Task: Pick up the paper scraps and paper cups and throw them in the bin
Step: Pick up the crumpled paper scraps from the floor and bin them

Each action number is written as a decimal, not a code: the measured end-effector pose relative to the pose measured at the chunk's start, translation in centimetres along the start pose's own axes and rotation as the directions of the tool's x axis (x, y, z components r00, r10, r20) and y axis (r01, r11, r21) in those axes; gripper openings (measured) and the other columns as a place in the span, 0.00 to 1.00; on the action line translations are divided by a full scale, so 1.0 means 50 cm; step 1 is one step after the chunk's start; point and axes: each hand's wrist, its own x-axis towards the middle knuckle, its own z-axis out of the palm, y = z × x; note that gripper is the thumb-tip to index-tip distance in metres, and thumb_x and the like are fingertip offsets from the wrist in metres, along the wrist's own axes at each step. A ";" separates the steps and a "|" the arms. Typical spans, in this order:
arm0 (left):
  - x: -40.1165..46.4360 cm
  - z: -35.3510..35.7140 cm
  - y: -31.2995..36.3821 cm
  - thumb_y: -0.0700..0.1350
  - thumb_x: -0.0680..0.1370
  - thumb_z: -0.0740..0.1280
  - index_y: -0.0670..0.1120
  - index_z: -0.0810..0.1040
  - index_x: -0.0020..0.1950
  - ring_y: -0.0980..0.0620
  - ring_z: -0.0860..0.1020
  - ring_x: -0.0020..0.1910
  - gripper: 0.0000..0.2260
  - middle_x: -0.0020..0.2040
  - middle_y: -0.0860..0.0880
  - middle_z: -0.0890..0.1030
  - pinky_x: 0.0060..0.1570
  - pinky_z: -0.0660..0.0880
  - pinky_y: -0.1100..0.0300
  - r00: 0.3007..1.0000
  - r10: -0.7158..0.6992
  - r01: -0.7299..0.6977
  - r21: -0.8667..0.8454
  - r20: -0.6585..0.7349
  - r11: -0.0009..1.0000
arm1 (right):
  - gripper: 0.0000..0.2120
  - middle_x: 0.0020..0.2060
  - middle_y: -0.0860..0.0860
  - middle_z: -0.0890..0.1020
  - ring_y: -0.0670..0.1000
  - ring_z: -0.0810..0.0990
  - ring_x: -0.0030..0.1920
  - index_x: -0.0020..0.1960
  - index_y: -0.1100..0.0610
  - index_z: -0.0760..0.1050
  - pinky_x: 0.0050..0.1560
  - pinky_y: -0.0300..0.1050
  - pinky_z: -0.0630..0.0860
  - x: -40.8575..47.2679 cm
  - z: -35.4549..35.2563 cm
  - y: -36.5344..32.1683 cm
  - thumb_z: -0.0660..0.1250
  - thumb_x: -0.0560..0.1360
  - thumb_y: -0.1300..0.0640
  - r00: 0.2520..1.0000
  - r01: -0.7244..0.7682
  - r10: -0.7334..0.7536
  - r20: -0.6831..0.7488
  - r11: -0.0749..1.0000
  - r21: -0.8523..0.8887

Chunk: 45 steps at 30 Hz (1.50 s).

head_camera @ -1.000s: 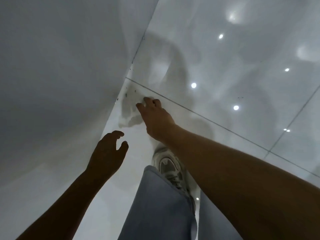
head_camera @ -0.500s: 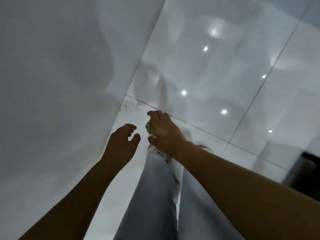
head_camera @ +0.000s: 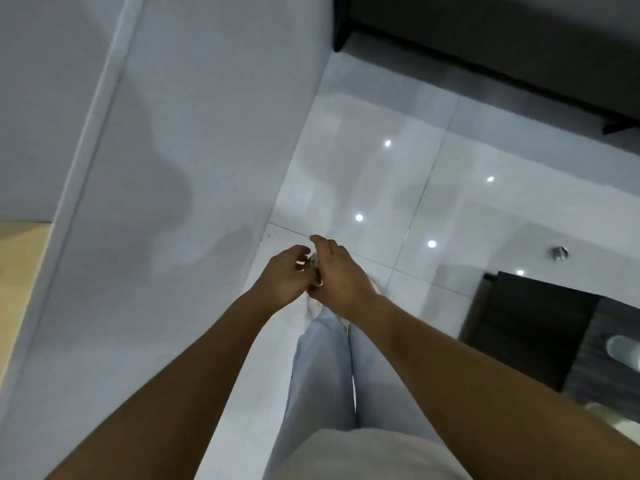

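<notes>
My right hand [head_camera: 341,277] holds a small crumpled paper scrap [head_camera: 313,262], greenish-white, which shows only as a sliver between my two hands. My left hand [head_camera: 285,280] is pressed against it from the left, its fingers curled toward the scrap; whether it grips the scrap I cannot tell. Both hands hover over the glossy white floor tiles [head_camera: 363,174], above my shoes. A pale paper cup [head_camera: 623,346] lies on a dark surface at the far right edge. Another small crumpled scrap [head_camera: 558,253] lies on the floor to the right. No bin is in view.
A white wall or cabinet side [head_camera: 173,168] runs along my left. A dark low table [head_camera: 540,327] stands at the right. Dark furniture [head_camera: 502,46] spans the top right. My legs in light jeans [head_camera: 322,382] are below the hands.
My right hand picked the scrap off the floor by the wall and lifted it. My left hand closed in against it. The view rose and swung toward the room.
</notes>
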 end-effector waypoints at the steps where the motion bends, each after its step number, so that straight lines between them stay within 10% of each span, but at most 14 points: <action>1: -0.023 -0.005 0.023 0.40 0.74 0.67 0.43 0.71 0.68 0.50 0.76 0.58 0.21 0.62 0.47 0.76 0.50 0.70 0.62 1.000 0.015 -0.015 0.009 0.018 1.000 | 0.39 0.66 0.54 0.69 0.55 0.69 0.65 0.76 0.57 0.55 0.59 0.51 0.74 -0.021 -0.017 -0.016 0.71 0.71 0.59 1.000 -0.009 0.009 -0.011 1.000 0.000; 15: -0.128 -0.018 0.216 0.34 0.71 0.66 0.43 0.72 0.63 0.50 0.76 0.48 0.21 0.56 0.45 0.78 0.37 0.71 0.65 0.955 0.260 -0.283 0.170 0.144 0.944 | 0.38 0.65 0.54 0.71 0.54 0.70 0.64 0.76 0.56 0.54 0.57 0.52 0.75 -0.171 -0.183 -0.082 0.69 0.71 0.60 0.961 -0.140 0.159 -0.225 0.985 0.096; 22: -0.090 0.015 0.342 0.41 0.70 0.75 0.41 0.71 0.64 0.46 0.75 0.52 0.25 0.56 0.44 0.76 0.47 0.68 0.62 0.947 0.307 -0.317 0.409 0.090 0.856 | 0.40 0.70 0.56 0.66 0.57 0.67 0.68 0.76 0.58 0.53 0.62 0.53 0.72 -0.218 -0.308 0.009 0.72 0.72 0.54 0.913 -0.254 0.267 -0.310 0.964 0.080; 45: 0.151 0.467 1.114 0.46 0.72 0.72 0.48 0.66 0.71 0.45 0.74 0.59 0.29 0.65 0.45 0.72 0.55 0.69 0.61 0.757 0.400 -0.650 0.659 0.516 0.379 | 0.29 0.68 0.56 0.67 0.57 0.68 0.66 0.73 0.58 0.59 0.63 0.51 0.70 -0.362 -0.795 0.579 0.66 0.77 0.52 0.446 -0.593 0.839 -0.312 0.538 0.599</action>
